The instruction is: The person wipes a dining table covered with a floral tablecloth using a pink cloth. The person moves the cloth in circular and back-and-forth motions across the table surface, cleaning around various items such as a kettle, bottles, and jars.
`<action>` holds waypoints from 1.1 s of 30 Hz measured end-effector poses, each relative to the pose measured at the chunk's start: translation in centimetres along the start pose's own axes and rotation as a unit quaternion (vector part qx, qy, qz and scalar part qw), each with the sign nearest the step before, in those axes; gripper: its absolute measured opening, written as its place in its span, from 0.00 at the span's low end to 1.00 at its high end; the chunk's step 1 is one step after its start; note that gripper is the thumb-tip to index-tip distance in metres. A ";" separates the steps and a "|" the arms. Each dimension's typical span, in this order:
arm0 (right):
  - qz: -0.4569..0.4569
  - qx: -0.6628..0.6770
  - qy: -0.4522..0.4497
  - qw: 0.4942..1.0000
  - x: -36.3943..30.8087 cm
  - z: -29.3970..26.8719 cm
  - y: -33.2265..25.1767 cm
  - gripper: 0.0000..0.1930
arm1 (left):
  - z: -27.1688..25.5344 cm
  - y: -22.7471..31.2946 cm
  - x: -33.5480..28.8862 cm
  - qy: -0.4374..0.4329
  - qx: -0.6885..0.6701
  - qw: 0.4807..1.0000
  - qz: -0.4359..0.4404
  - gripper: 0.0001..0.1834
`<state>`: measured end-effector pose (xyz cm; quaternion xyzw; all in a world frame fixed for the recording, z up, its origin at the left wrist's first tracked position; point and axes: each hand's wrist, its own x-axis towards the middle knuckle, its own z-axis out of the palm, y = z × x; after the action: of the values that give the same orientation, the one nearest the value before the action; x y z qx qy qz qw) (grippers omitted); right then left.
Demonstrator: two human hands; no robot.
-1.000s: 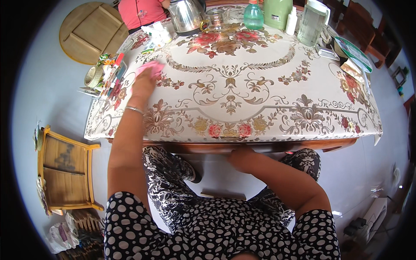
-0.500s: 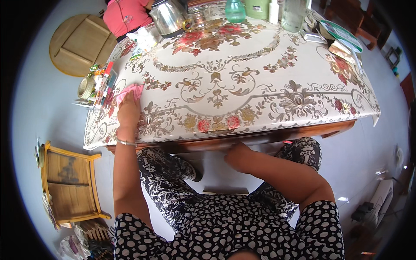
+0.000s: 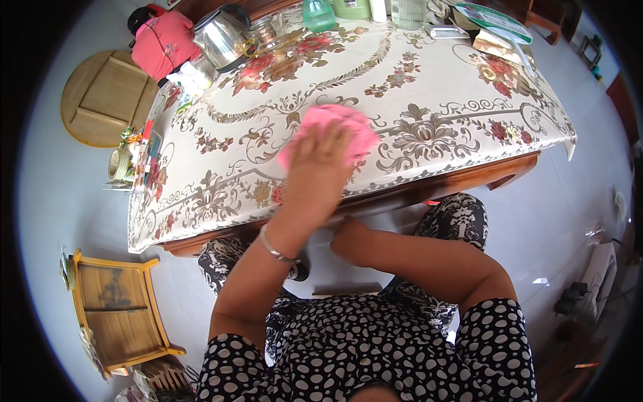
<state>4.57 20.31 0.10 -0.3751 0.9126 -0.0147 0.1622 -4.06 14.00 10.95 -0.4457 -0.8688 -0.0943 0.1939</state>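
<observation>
My left hand (image 3: 320, 167) presses a bunched pink cloth (image 3: 335, 124) onto the table's flowered cover, near the middle of the front side. Its fingers lie over the cloth, and the cloth shows on both sides of them. The hand is slightly blurred. Just in front of the table's wooden edge, my right hand (image 3: 351, 241) is held low with its fingers curled in. Whatever that hand may hold is hidden from view. Beneath the cloth, the white table cover (image 3: 415, 100) carries red flowers and grey-brown scrolls.
A metal kettle (image 3: 221, 40), a glass jar (image 3: 262, 30) and a green-tinted bottle (image 3: 318, 15) stand at the back. A green-rimmed fan (image 3: 495, 23) lies far right. Small goods (image 3: 137, 157) crowd the left edge. A wooden chair (image 3: 117, 308) stands left; a person in pink (image 3: 161, 50) is beyond.
My left hand has swept the pink cloth rightward from the table's left side to the front middle. The right hand stays low by the edge. The view has turned slightly.
</observation>
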 end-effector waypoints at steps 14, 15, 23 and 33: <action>-0.018 0.416 0.157 0.895 1.3 -1.8 0.9 0.15 | 4.7 12.8 8.5 0.072 -0.122 0.985 0.101 0.23; -0.015 0.413 0.155 0.897 1.4 -1.9 1.0 0.15 | 4.1 12.2 8.1 0.060 -0.128 0.984 0.107 0.23; 0.029 0.281 0.103 0.954 2.4 -2.1 2.1 0.16 | -0.1 5.3 0.9 0.055 -0.068 0.993 0.073 0.24; 0.050 0.003 -0.033 0.998 2.3 -0.9 1.8 0.17 | -6.7 -8.8 -11.7 -0.004 0.084 0.988 -0.132 0.23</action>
<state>1.51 19.91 0.02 -0.3288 0.9244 0.0028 0.1935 -3.36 -2.03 12.22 -0.3095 -0.9258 -0.0435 0.2128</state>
